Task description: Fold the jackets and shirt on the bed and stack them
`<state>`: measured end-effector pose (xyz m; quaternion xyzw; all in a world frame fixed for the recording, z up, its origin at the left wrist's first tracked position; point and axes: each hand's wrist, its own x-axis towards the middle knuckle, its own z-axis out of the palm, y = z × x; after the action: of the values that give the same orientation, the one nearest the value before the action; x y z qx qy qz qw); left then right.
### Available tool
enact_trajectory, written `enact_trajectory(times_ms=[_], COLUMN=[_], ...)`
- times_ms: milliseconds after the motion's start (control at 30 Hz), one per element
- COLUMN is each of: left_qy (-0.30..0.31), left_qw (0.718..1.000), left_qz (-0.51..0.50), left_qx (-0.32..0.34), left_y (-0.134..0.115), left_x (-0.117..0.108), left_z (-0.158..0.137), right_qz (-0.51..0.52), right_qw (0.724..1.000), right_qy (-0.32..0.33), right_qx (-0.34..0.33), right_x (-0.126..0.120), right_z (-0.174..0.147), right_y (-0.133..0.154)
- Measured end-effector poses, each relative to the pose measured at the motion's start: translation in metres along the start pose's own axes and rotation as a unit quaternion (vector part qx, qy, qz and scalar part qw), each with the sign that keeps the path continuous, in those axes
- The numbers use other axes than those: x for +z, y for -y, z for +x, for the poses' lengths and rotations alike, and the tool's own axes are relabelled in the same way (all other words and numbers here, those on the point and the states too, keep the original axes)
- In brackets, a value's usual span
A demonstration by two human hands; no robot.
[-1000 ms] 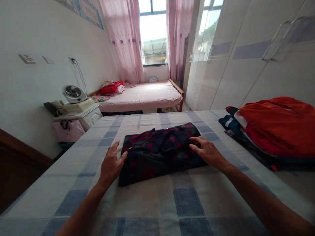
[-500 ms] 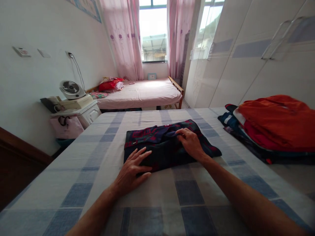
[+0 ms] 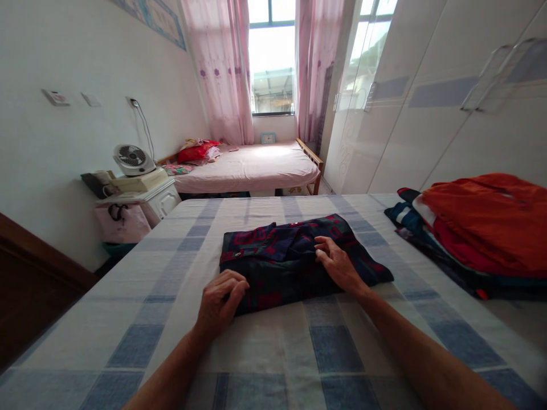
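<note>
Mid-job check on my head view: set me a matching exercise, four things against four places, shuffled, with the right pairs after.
Things:
1. dark red-patterned garment
2. orange garment
3. fan
4. pink curtains

Places:
A. on a pale box
B. on either side of the window
C. on the checked bedsheet, by the left hand and the right hand
D. on top of the clothes pile

Right pairs: 1-C, 2-D, 3-A, 4-B
</note>
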<state>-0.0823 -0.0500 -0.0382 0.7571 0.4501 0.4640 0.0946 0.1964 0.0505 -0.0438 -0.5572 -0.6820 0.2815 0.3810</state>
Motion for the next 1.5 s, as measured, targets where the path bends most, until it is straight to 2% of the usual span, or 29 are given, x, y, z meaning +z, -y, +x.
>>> enact_trajectory(times_ms=[67,133,200,300,400,467,567,667,833,967,1033,1100,1200,1300,1500], left_qy=[-0.096,-0.129,-0.099,-0.016,0.055,0.07,0.071,0.1,0.165,0.194,0.179,0.159,0.136,0.122,0.08], left_qw=[0.994,0.982,0.973,0.957,0.936,0.924,0.923,0.937,0.95,0.938,0.935,0.936,0.937,0.937,0.951], left_qz=[0.059,0.138,0.209,0.287,0.342,0.366,0.367,0.334,0.241,0.233,0.253,0.265,0.277,0.288,0.251], left_qx=[-0.01,0.001,0.016,0.031,0.066,0.09,0.092,0.033,-0.11,-0.168,-0.173,-0.167,-0.164,-0.158,-0.16], left_y=[0.006,0.012,0.018,0.027,0.042,0.053,0.061,0.05,0.006,-0.016,-0.02,-0.02,-0.019,-0.015,-0.005], left_x=[-0.004,-0.006,-0.005,0.003,0.014,0.018,0.02,0.019,0.028,0.051,0.062,0.07,0.076,0.078,0.075], left_z=[0.001,0.003,0.005,0.003,-0.001,-0.003,-0.001,0.011,0.047,0.065,0.069,0.069,0.068,0.065,0.066], right_qz=[0.03,0.051,0.077,0.156,0.277,0.317,0.287,0.244,0.241,0.257,0.292,0.311,0.261,0.188,0.162], right_qw=[0.998,0.996,0.994,0.982,0.947,0.93,0.936,0.946,0.95,0.955,0.946,0.936,0.943,0.96,0.974], right_qy=[0.025,0.034,0.036,0.045,0.05,0.057,0.074,0.105,0.139,0.094,0.109,0.159,0.197,0.176,0.086], right_qx=[0.04,0.059,0.064,0.094,0.153,0.176,0.189,0.188,0.142,0.116,0.088,0.04,-0.054,-0.109,-0.13], right_x=[-0.003,-0.004,-0.002,0.003,0.007,0.006,0.001,-0.001,0.013,0.019,0.019,0.018,0.019,0.022,0.023], right_z=[0.001,0.003,0.003,0.002,-0.001,-0.003,-0.001,0.003,0.006,0.0,-0.004,-0.008,-0.012,-0.016,-0.025], right_y=[0.0,-0.001,-0.001,0.003,0.009,0.012,0.018,0.026,0.039,0.049,0.052,0.054,0.053,0.05,0.048])
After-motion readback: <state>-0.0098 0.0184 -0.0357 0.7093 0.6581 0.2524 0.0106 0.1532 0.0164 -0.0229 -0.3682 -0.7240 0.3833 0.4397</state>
